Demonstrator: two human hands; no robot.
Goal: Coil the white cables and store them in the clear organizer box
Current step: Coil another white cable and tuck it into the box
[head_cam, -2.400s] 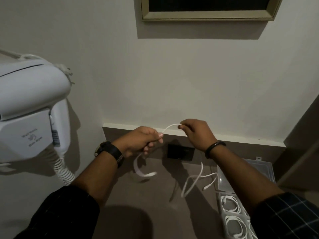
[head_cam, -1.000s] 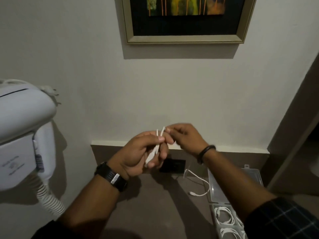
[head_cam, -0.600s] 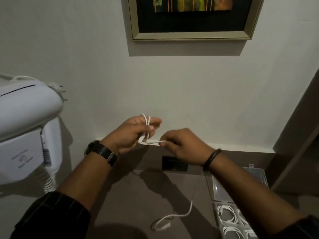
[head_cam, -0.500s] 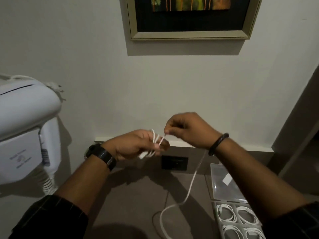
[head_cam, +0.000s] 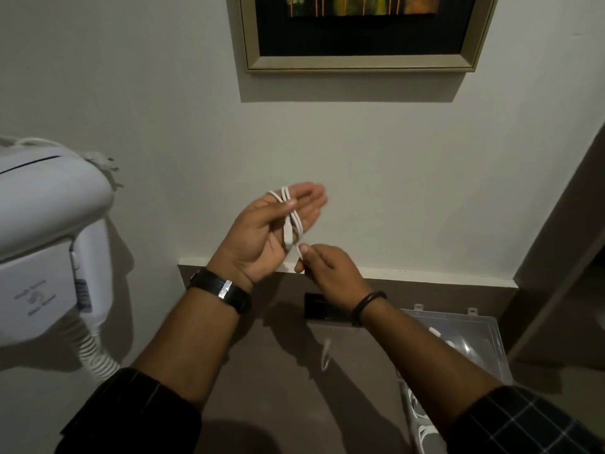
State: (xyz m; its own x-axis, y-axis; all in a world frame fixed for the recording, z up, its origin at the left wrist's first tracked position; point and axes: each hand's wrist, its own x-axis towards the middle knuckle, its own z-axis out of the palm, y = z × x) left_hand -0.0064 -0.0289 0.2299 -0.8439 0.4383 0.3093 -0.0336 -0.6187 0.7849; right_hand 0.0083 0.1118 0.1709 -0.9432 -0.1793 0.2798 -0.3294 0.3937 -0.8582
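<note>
Both hands' grips hold white cable above brown counter, framed picture overhead.

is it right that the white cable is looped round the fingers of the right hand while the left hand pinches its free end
Not quite: the hands are swapped. The head view shows the thin white cable looped round the fingers of the left hand, the one with the black wristwatch, while the right hand pinches its free end.
</note>
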